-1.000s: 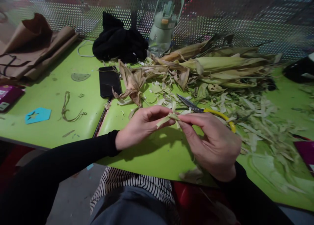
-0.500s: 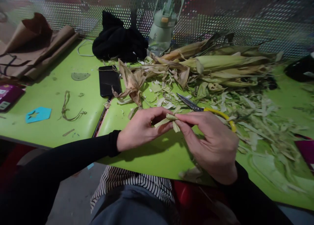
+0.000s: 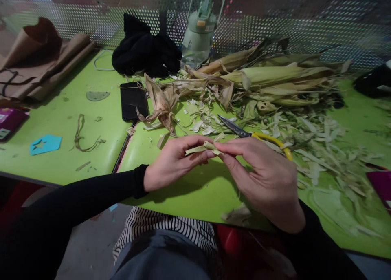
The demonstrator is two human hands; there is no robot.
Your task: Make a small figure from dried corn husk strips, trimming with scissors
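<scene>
Between my two hands is a small folded strip of pale green corn husk, with a rolled piece and loose ends sticking out. My left hand pinches it from the left, thumb below and fingers behind. From the right, the thumb and forefinger of my right hand grip its other end. Just beyond my right hand lie scissors with yellow handles, partly hidden by that hand. Shredded husk scraps spread around them. Farther back lies a heap of corn husks.
A phone lies left of a dried husk. Behind stand a pale green water bottle and a black cloth bundle against a perforated metal screen. Brown paper, a blue star-cut tag and a twisted cord lie left.
The short husk end that hung below the fingers is now folded up against the piece. Both hands still hold it. The view has shifted slightly.
</scene>
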